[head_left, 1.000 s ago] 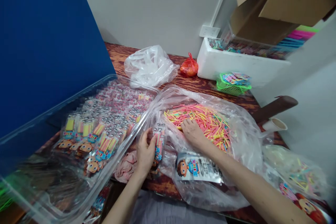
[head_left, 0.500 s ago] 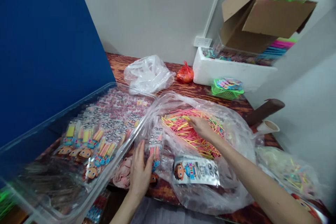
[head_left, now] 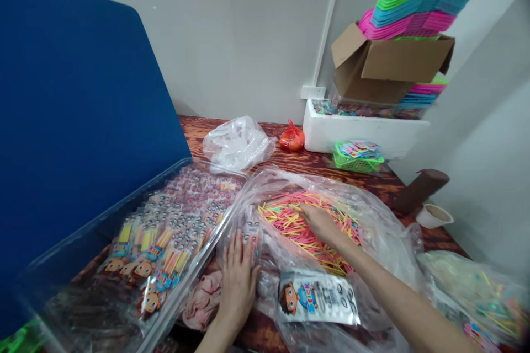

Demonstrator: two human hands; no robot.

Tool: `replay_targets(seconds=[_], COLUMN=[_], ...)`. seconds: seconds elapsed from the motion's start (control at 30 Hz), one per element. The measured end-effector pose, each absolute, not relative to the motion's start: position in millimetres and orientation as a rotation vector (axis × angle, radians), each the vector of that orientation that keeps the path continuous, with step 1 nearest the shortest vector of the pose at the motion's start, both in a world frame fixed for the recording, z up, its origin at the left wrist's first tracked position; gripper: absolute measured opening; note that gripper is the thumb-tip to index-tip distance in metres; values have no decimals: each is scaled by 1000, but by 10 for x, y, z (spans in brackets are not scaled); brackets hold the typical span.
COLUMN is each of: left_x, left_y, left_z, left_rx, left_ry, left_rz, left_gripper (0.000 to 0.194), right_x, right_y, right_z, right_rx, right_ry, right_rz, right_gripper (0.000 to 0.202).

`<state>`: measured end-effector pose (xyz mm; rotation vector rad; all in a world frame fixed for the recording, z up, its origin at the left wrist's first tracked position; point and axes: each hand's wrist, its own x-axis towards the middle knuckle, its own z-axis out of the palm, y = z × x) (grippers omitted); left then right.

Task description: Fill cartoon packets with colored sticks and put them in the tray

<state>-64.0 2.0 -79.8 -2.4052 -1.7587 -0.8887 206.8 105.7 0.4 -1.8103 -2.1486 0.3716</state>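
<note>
A large clear plastic bag [head_left: 372, 209] lies spread on the table, with a heap of pink and yellow sticks [head_left: 290, 226] in it. My right hand [head_left: 321, 223] is at the heap with its fingers pinched together; what they hold is too small to name. My left hand [head_left: 238, 276] lies flat, fingers stretched, over a small clear packet [head_left: 252, 229] beside the bag. At left stands a clear plastic bin [head_left: 213, 240] with many filled packets [head_left: 165, 237]. A silver printed pouch [head_left: 317, 297] rests on the bag's near side.
A pink cloth [head_left: 202, 300] lies near the table's front. Farther back are a crumpled bag [head_left: 240, 143], a red bag [head_left: 292, 138], a green basket [head_left: 358, 162] and a white foam box [head_left: 360, 135]. A paper cup [head_left: 434, 216] stands at right beside a brown cylinder [head_left: 422, 190].
The view has tilted up, so things appear lower. My left hand has moved from the packet's near left side onto it, covering its lower part. My right hand stays at the sticks.
</note>
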Motion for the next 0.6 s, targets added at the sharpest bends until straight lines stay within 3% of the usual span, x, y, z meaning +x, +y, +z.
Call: replay_targets(seconds=[0.17, 0.3, 0.5, 0.6], left_x=[-682, -599, -264, -68], left_y=[-84, -253, -309, -279], left_z=[-775, -578, -114, -63], left_rx=[-2341, -2425, -2666, -2832], left_ry=[-1765, -1796, -1912, -1860], left_rz=[-982, -1166, -1633, -1706], left_gripper=[72, 69, 60, 58], right_x=[2048, 1948, 1615, 1470], right_y=[1024, 781, -29, -329], right_z=[17, 40, -70, -102], right_rx=[-1710, -1609, -1117, -1030], right_ry=[-1970, -1801, -1030, -911], right_rz=[536, 771, 1716, 1830], right_gripper=[19, 27, 37, 38])
